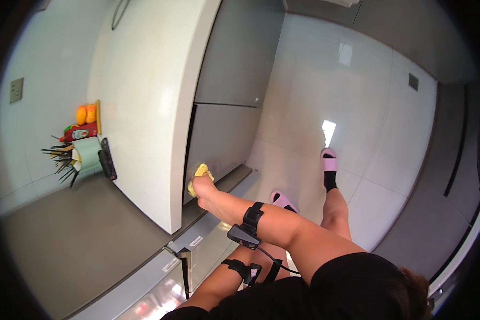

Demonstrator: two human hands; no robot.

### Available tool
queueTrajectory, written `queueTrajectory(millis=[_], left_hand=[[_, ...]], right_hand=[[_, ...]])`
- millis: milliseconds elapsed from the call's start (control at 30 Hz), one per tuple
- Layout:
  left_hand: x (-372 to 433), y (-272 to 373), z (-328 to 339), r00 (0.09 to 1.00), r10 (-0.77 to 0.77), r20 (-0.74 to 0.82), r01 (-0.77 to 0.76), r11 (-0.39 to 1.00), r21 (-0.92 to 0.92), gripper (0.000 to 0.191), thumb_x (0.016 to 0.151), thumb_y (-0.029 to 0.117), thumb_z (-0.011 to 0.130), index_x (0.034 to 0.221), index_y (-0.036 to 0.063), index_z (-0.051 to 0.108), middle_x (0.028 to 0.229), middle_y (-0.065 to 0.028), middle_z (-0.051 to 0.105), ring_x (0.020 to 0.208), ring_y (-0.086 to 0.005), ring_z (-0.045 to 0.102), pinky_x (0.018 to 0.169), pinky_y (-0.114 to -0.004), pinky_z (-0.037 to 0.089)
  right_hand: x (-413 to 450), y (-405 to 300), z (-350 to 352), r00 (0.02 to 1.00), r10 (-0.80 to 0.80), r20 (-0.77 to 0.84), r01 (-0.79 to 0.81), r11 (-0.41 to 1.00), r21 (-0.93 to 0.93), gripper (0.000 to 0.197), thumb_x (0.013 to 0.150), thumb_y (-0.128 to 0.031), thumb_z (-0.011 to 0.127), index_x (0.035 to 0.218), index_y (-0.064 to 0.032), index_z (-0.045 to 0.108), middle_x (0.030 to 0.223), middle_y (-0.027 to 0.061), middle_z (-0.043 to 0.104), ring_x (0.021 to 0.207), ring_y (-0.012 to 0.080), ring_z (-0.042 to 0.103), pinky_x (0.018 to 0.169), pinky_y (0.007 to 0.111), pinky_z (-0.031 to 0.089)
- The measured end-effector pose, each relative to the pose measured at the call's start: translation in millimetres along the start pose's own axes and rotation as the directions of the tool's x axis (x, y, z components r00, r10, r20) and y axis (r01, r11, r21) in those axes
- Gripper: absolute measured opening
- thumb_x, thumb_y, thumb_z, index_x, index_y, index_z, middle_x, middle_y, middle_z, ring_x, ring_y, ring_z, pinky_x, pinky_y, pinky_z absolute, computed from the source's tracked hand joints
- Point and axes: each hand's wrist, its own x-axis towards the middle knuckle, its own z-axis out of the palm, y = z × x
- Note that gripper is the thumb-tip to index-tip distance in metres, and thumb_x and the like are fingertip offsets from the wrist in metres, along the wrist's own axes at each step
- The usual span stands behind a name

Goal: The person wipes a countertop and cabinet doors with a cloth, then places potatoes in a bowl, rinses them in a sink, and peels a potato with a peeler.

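My right hand [205, 191] holds a bunched yellow cloth [202, 171] against the lower grey cabinet front [220, 140], below the edge of the white countertop [152, 100]. The fingers are partly hidden by the cloth and the back of the hand. My right arm stretches across my body, with a black strapped device [244, 236] on the forearm. The left arm [224, 280], also wearing a strapped device, is bent beneath it. My left hand is out of view, hidden behind the right arm.
On the countertop's far side stand a green utensil holder [89, 154] with black sticks, a red sauce bottle [82, 132] and orange fruits [86, 114]. A steel-coloured appliance [160, 292] with a black handle is at lower left. Pink slippers [329, 164] are on the tiled floor [304, 100].
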Motion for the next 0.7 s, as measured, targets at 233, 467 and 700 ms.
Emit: queueTrajectory(millis=[233,467,700], left_hand=[[-9.0,115.0,-107.8,0.99,-0.009,-0.143,0.04,0.977,0.21,0.041,0.095,0.034,0.062,0.128,0.0108,0.064,0.131,-0.0206,0.062,0.128,-0.0393,0.053,0.109,-0.047,0.043],[14.2,253.3,-192.7,0.899,0.219,-0.379,-0.185,0.975,0.125,0.037,0.094,0.027,0.067,0.124,0.0046,0.065,0.129,-0.0173,0.063,0.125,-0.0371,0.056,0.107,-0.045,0.044],[50.3,311.6,-318.3,0.731,0.517,-0.445,-0.073,0.708,0.702,0.068,0.089,0.023,0.069,0.151,0.0087,0.044,0.161,-0.016,0.036,0.15,-0.0371,0.03,0.123,-0.051,0.024]], right_hand=[[-140.1,-120.3,-45.0,0.877,0.027,0.481,-0.176,0.947,0.267,0.056,0.088,-0.016,0.049,0.14,0.006,0.047,0.13,0.0245,0.062,0.118,0.038,0.064,0.111,0.048,0.047],[-296.0,-246.4,-132.2,0.963,-0.223,0.154,0.231,0.973,-0.032,0.039,0.1,-0.035,0.062,0.131,-0.0101,0.06,0.122,0.0058,0.068,0.111,0.0201,0.065,0.099,0.036,0.05],[-258.1,-270.5,-208.8,0.909,-0.401,-0.114,0.394,0.915,-0.084,0.038,0.103,-0.027,0.056,0.138,-0.0109,0.057,0.122,0.0028,0.065,0.109,0.0157,0.061,0.093,0.032,0.048]])
